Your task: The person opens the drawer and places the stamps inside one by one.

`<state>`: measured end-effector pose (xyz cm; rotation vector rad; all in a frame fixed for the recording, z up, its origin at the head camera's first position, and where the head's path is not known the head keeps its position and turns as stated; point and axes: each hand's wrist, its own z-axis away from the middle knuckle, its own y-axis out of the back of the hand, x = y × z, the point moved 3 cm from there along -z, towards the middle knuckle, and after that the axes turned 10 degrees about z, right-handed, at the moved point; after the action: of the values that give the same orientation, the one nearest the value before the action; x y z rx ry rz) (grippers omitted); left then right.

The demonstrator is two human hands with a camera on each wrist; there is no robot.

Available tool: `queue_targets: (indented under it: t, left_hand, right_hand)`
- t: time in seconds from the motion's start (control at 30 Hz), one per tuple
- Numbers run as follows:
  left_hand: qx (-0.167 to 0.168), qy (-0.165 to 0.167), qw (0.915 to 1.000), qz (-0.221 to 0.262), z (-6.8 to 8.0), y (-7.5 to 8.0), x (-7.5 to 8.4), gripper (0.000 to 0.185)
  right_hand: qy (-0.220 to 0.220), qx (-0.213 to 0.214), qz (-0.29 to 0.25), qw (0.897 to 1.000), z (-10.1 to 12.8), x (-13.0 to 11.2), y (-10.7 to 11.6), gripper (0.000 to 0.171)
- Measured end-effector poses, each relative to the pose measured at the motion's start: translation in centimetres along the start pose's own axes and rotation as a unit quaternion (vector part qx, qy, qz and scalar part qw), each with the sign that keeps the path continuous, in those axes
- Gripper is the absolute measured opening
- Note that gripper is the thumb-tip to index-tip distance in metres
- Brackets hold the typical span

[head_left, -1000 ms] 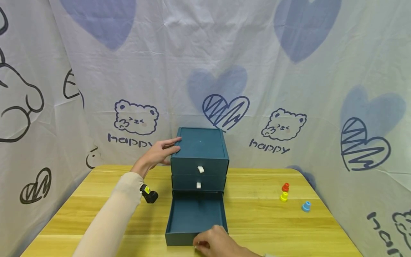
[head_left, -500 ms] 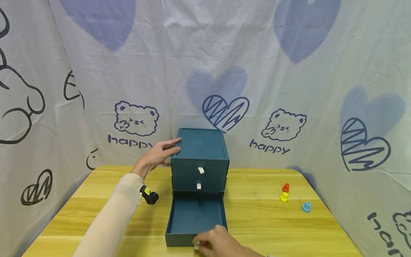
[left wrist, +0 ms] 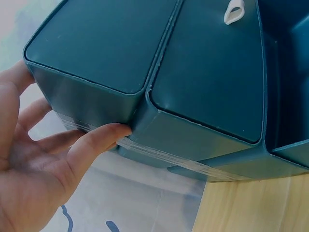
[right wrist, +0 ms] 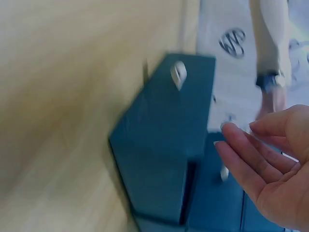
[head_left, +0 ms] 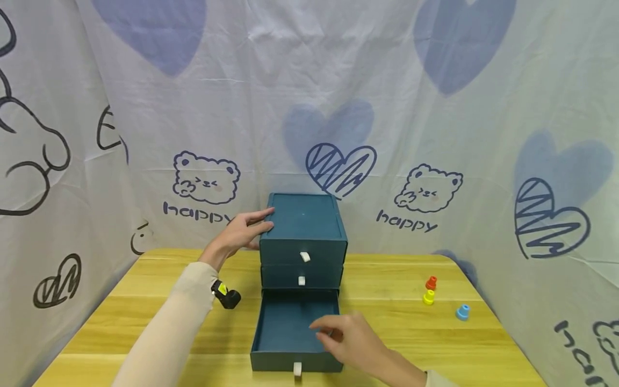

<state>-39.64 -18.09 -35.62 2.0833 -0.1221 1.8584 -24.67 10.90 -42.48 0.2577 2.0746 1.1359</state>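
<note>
Three drawers make up the dark teal drawer unit, which stands at the middle of the counter, toward its back edge. The top two drawers are shut. The bottom drawer is pulled out toward me, and I see nothing inside it.

My left hand lies against the unit's upper left corner with fingers straight, bracing it without any grip; the left wrist view shows the thumb pressed to the side wall. My right hand hovers over the right rim of the open drawer, fingers relaxed and apart, holding nothing.

Handling, as I judge it: the unit looks like a light, stiff, smooth-walled box, likely to slide on the wooden counter unless steadied. The walls offer no purchase. The sound place to take hold is the small white pull tab at the middle of the drawer front, pinched between thumb and finger. The tab looks soft and slight, so a sharp tug seems unwise.

Other items noted: three small pieces at the right of the counter, an orange piece, a yellow piece and a blue piece.
</note>
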Motion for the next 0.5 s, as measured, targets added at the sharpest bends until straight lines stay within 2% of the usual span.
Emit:
queue_targets:
  t: [0.13, 0.27, 0.5]
  left_hand:
    - [-0.001, -0.003, 1.0000, -0.002, 0.0, 0.1, -0.2, 0.063]
    - [-0.002, -0.005, 1.0000, -0.001, 0.0, 0.1, -0.2, 0.063]
    - [-0.001, -0.003, 1.0000, -0.001, 0.1, 0.1, 0.0, 0.063]
  right_hand:
    - [-0.039, 0.043, 0.031, 0.998, -0.2, 2.0, 2.2, 0.016]
    - [-0.075, 0.074, 0.082, 0.991, 0.2, 4.7, 4.4, 0.017]
    - [-0.132, 0.093, 0.153, 0.975, 1.9, 10.7, 8.2, 0.020]
